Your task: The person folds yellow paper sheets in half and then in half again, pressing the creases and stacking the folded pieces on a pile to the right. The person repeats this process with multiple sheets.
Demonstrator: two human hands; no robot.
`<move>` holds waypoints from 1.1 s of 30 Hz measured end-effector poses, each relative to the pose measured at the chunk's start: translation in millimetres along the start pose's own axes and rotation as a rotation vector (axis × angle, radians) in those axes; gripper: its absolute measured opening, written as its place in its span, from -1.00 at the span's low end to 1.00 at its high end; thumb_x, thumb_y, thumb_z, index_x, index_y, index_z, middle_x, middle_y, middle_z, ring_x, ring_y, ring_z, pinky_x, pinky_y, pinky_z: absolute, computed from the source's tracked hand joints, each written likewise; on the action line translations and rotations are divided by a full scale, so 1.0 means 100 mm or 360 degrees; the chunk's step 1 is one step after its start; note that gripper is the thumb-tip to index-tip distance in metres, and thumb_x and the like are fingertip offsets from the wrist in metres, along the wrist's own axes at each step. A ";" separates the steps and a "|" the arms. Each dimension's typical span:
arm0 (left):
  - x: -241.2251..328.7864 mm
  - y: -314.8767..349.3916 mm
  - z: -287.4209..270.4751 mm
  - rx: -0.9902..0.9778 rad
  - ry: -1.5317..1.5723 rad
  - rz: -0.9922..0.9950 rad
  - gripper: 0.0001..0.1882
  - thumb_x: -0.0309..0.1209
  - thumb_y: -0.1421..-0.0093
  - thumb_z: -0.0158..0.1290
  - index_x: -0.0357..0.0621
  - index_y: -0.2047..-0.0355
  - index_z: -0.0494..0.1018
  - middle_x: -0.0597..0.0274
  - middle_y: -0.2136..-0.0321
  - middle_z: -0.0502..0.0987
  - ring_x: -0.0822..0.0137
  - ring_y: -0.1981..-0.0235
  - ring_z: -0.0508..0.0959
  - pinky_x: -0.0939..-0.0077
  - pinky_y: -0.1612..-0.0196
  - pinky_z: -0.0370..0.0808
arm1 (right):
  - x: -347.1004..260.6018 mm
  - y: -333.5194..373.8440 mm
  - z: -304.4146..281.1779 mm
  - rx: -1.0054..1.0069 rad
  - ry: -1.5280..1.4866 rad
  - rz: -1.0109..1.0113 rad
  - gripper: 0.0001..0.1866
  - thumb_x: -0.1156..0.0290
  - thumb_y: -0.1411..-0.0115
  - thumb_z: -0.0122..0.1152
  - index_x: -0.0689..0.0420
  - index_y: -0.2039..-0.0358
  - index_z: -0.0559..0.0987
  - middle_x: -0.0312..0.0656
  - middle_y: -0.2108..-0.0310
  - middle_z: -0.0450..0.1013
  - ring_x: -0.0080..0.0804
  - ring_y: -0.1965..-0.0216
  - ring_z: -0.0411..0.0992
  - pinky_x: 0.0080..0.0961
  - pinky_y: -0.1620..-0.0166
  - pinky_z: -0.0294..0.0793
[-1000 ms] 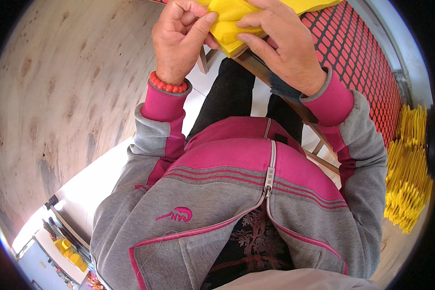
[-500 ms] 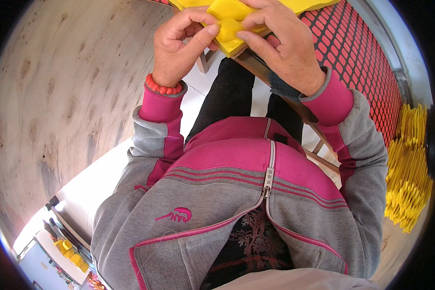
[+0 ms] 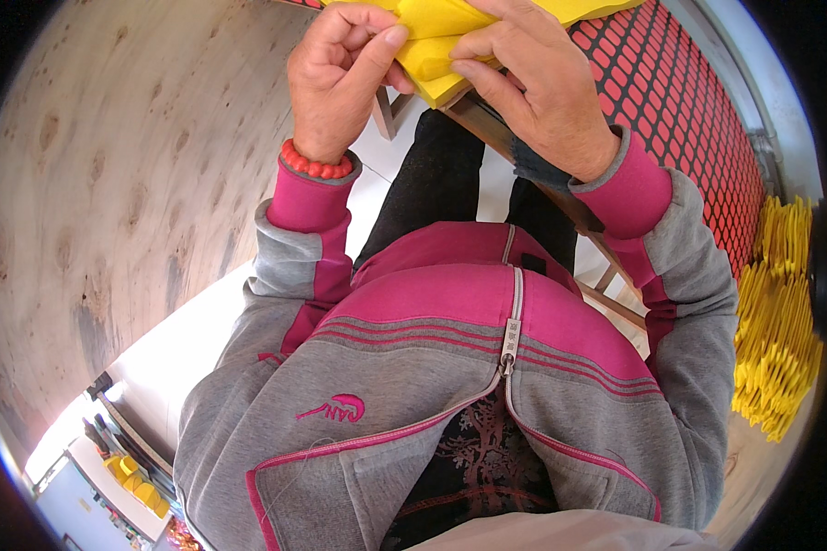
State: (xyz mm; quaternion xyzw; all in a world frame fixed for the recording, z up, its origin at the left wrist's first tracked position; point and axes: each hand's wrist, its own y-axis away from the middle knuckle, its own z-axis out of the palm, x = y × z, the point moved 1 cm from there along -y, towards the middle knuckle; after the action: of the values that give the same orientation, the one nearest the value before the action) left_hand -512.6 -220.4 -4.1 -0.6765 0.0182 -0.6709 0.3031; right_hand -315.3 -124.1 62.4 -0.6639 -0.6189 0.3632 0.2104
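At the top middle, a folded piece of yellow cloth point(image 3: 436, 53) lies over the near corner of a table, with more yellow sheets under and behind it. My left hand point(image 3: 335, 78) pinches the left edge of the cloth between thumb and forefinger, the other fingers curled. From the right, my right hand point(image 3: 542, 92) grips the cloth, its thumb and forefinger pressed together on a fold. The top of the picture cuts off part of both the cloth and my right hand.
The table has a red and black patterned cover point(image 3: 675, 119) and a wooden edge point(image 3: 492, 129). A tall stack of folded yellow pieces point(image 3: 776, 321) stands at the right. A large wooden board point(image 3: 129, 174) fills the left. Yellow items point(image 3: 138, 487) sit at the lower left.
My left hand has shifted slightly left, away from my right hand. The fold between them is drawn wider and flatter. My right hand has barely moved.
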 end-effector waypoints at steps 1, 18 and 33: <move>0.00 0.00 0.01 0.0005 -0.0012 0.0007 -0.89 -0.52 -0.41 0.06 -0.29 0.11 0.46 0.17 0.35 0.62 0.43 0.49 0.62 0.61 0.42 0.57 | 0.00 0.00 0.00 -0.0015 -0.0005 0.0022 -0.80 0.53 -0.07 0.43 0.20 0.32 0.56 0.17 -0.09 0.51 0.08 -0.07 0.51 -0.21 -0.13 0.48; -0.07 0.01 -0.09 -0.0206 0.0009 0.0075 -0.86 -0.55 -0.35 0.10 -0.28 0.10 0.55 0.12 0.10 0.63 0.40 0.33 0.64 0.53 0.29 0.64 | 0.04 0.02 0.02 -0.0008 -0.0142 0.0142 -0.78 0.51 -0.09 0.44 0.22 0.31 0.53 0.16 -0.04 0.53 0.10 -0.07 0.51 -0.23 -0.11 0.48; -0.02 -0.01 -0.04 -0.0055 0.0021 0.0023 -0.84 -0.47 -0.41 0.07 -0.30 0.08 0.48 0.17 0.35 0.62 0.43 0.50 0.62 0.61 0.41 0.57 | 0.06 0.01 0.05 0.0068 -0.0016 -0.0042 -0.81 0.48 -0.11 0.41 0.20 0.29 0.57 0.17 -0.09 0.50 0.08 -0.05 0.51 -0.20 -0.12 0.48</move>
State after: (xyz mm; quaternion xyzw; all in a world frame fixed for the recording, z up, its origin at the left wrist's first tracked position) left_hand -516.5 -220.1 -5.8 -0.6770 0.0367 -0.6727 0.2963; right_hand -318.0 -119.6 57.2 -0.6492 -0.6208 0.3769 0.2261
